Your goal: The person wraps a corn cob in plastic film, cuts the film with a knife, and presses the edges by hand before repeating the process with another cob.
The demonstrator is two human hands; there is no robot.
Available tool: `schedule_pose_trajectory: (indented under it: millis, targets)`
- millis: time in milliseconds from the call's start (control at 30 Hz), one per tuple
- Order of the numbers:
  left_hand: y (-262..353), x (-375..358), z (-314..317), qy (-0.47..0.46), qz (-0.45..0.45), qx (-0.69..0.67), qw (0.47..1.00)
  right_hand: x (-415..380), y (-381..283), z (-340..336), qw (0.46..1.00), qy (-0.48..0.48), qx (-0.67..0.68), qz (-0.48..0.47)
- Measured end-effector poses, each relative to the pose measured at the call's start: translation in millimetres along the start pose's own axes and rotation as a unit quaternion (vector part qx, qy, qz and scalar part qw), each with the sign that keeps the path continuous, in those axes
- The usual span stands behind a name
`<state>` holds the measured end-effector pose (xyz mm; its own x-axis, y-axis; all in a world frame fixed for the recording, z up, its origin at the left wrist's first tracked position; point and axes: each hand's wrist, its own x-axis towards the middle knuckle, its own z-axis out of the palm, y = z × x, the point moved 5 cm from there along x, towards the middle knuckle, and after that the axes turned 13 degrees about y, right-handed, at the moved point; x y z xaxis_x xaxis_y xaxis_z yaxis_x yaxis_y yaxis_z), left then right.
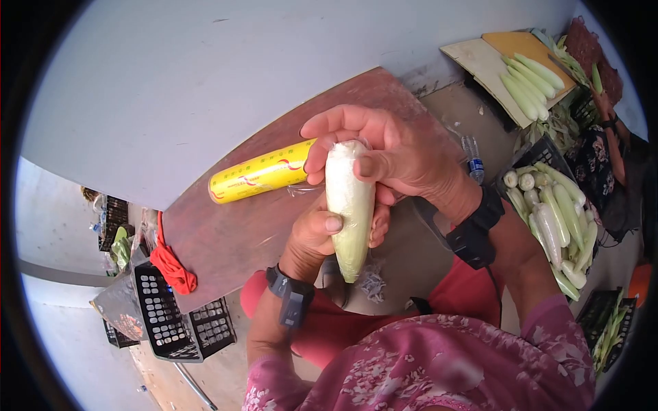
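An ear of corn (351, 236) in its pale green husk is upright in front of me, blunt white end up and tapered end down. Clear cling film clings to it and shines on its surface. My left hand (310, 229) is closed around its middle, thumb in front. My right hand (408, 154) curls over the blunt end, its thumb pressed on the upper side and its fingers partly hidden behind. Just beyond both hands, a yellow roll of cling film (257, 172) lies on the reddish-brown table (226, 240).
Right of me stands a crate of husked corn ears (558, 219). Beyond it, more ears (528, 85) lie on a board (473, 58) beside another person's arm (606, 133). A water bottle (473, 157) stands near the table. Black crates (161, 308) and a red cloth (171, 267) are at left.
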<state>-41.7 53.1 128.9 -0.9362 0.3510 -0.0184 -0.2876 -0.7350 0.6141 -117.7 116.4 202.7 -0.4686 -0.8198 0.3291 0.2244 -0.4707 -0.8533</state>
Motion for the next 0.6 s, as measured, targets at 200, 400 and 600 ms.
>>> schedule_pose_trajectory:
  millis: [200, 400, 600]
  targets:
    - [-11, 5, -3, 0.005, -0.018, -0.019, 1.000, 1, -2, -7, 0.995, 0.094, -0.011, -0.028]
    - [-13, 13, 0, -0.016, -0.028, -0.073, 0.997, 3, -4, -14, 0.983, 0.162, 0.053, -0.063]
    - [-9, 11, 4, -0.046, -0.024, -0.100, 0.994, 10, -20, -46, 0.984, 0.122, 0.121, -0.055]
